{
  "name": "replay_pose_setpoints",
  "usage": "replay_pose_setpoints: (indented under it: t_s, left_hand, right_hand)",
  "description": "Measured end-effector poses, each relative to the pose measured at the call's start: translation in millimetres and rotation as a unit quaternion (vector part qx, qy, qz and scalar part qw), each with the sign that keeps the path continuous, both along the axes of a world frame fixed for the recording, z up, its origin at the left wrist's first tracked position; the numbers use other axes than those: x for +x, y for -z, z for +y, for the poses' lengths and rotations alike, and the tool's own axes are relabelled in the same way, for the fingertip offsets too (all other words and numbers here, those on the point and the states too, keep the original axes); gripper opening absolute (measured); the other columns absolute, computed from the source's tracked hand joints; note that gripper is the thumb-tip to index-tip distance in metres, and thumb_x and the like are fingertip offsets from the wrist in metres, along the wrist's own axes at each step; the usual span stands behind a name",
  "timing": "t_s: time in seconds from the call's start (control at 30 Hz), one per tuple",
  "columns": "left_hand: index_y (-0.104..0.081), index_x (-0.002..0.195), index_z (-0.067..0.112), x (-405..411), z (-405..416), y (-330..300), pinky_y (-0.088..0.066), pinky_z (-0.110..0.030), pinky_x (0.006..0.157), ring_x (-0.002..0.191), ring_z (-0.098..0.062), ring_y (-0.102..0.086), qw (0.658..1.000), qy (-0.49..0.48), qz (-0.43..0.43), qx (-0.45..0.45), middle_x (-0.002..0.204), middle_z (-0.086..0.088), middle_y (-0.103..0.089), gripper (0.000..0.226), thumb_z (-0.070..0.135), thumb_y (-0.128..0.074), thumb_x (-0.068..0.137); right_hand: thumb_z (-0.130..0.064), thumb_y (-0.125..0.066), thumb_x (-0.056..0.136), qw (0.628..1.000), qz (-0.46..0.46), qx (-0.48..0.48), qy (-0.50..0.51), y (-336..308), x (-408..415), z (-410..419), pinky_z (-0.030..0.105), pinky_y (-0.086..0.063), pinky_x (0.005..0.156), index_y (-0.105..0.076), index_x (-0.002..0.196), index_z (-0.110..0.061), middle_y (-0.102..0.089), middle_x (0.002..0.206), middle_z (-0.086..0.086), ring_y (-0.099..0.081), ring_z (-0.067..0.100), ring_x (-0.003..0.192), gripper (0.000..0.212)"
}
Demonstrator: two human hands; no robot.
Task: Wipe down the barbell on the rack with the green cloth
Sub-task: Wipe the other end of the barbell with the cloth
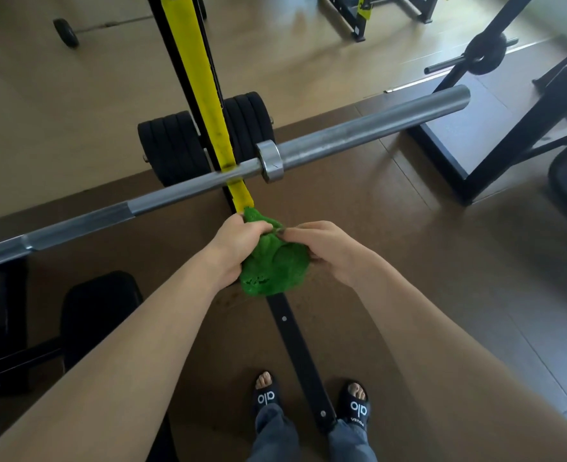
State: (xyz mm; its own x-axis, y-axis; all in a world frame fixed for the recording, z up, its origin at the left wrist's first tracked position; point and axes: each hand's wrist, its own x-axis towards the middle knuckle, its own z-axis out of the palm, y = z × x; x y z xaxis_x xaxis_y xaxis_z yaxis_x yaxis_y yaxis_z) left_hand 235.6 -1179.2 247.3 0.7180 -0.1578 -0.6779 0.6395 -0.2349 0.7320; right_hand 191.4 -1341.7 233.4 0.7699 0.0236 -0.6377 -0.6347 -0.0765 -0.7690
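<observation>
A steel barbell (358, 130) lies across the yellow-and-black rack upright (197, 85), running from lower left to upper right, with a shiny collar just right of the upright. Its right sleeve is bare. Below the bar, in front of me, a bunched green cloth (275, 261) hangs between both hands. My left hand (235, 245) grips its left side and my right hand (328, 248) pinches its right side. Neither the cloth nor the hands touch the bar; they sit a short way under it.
Black weight plates (172, 148) are stored behind the upright. A black bench pad (99, 308) sits at lower left. The rack's black base rail (298, 355) runs between my sandalled feet. Another black frame (508, 141) with a plate stands at right, and more equipment lies on the floor beyond.
</observation>
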Motion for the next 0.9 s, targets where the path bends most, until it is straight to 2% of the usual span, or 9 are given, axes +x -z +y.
replay_pose_setpoints:
  t_s: [0.17,0.3,0.37,0.43,0.5,0.67,0.73,0.8,0.9]
  left_hand:
    - [-0.060,0.114,0.003,-12,3,16,-0.059,-0.048,0.087,0.095,-0.033,-0.071,0.990,0.100,-0.060,0.086,0.108,-0.019,-0.070,0.024,0.022,-0.060,0.100]
    - [-0.065,0.100,0.005,-19,10,24,-0.049,-0.036,0.068,0.079,-0.020,-0.066,0.931,0.240,-0.180,0.209,0.091,-0.010,-0.070,0.029,0.032,-0.055,0.103]
    - [-0.067,0.096,0.007,-22,17,27,-0.050,-0.039,0.068,0.076,-0.017,-0.066,0.914,0.272,-0.205,0.221,0.087,-0.008,-0.071,0.037,0.039,-0.052,0.104]
    - [-0.069,0.096,0.007,-25,25,33,-0.054,-0.046,0.074,0.077,-0.023,-0.069,0.909,0.283,-0.211,0.221,0.087,-0.010,-0.073,0.045,0.046,-0.048,0.104]
    - [-0.070,0.095,0.008,-28,32,40,-0.055,-0.047,0.074,0.077,-0.024,-0.070,0.915,0.279,-0.205,0.208,0.086,-0.010,-0.073,0.049,0.050,-0.046,0.103]
    - [-0.062,0.090,0.023,-38,45,67,-0.048,-0.031,0.063,0.079,-0.012,-0.065,0.921,0.295,-0.158,0.197,0.087,0.004,-0.067,0.034,0.052,-0.050,0.101]
    - [-0.060,0.097,0.016,-44,54,85,-0.052,-0.038,0.072,0.086,-0.018,-0.065,0.924,0.304,-0.117,0.199,0.095,-0.002,-0.066,0.037,0.054,-0.056,0.098]
    - [-0.058,0.105,0.014,-53,64,105,-0.056,-0.044,0.080,0.091,-0.022,-0.068,0.930,0.308,-0.062,0.193,0.101,-0.005,-0.067,0.040,0.052,-0.064,0.094]
    - [-0.066,0.108,0.022,-69,76,127,-0.057,-0.037,0.084,0.093,-0.016,-0.069,0.919,0.343,-0.011,0.196,0.102,0.002,-0.070,0.030,0.048,-0.067,0.093]
  right_hand:
    - [-0.037,-0.075,0.087,0.988,-0.042,-0.119,-0.094,4,-12,-6,0.025,-0.043,0.062,-0.062,0.080,-0.019,-0.063,0.077,-0.006,-0.059,0.011,0.072,0.023]
    - [-0.051,-0.070,0.084,0.956,-0.083,-0.197,-0.200,12,-23,-4,0.041,-0.045,0.085,-0.060,0.077,-0.023,-0.059,0.097,-0.003,-0.049,0.022,0.106,0.030]
    - [-0.048,-0.069,0.087,0.950,-0.098,-0.210,-0.211,15,-26,-3,0.042,-0.048,0.085,-0.062,0.079,-0.020,-0.061,0.091,-0.005,-0.053,0.020,0.102,0.030]
    - [-0.041,-0.069,0.091,0.963,-0.087,-0.176,-0.183,15,-28,-2,0.033,-0.048,0.068,-0.059,0.076,-0.021,-0.061,0.076,-0.007,-0.059,0.013,0.076,0.027]
    - [-0.036,-0.070,0.092,0.974,-0.070,-0.145,-0.160,19,-30,0,0.027,-0.045,0.062,-0.058,0.076,-0.022,-0.062,0.072,-0.008,-0.060,0.010,0.067,0.025]
    - [-0.035,-0.071,0.093,0.993,0.040,-0.062,-0.089,55,-39,0,0.043,-0.061,0.084,-0.060,0.098,-0.017,-0.073,0.102,0.007,-0.072,0.025,0.093,0.022]
    - [-0.035,-0.073,0.092,0.991,0.106,-0.024,-0.080,72,-47,-2,0.049,-0.060,0.091,-0.062,0.109,-0.017,-0.073,0.109,0.010,-0.073,0.029,0.098,0.028]
    - [-0.029,-0.077,0.090,0.982,0.169,0.018,-0.077,90,-57,-6,0.048,-0.060,0.089,-0.061,0.118,-0.014,-0.074,0.111,0.012,-0.074,0.030,0.099,0.035]
    - [-0.008,-0.078,0.085,0.957,0.252,0.070,-0.125,114,-70,-11,0.046,-0.058,0.093,-0.060,0.125,-0.009,-0.072,0.118,0.015,-0.072,0.032,0.105,0.044]
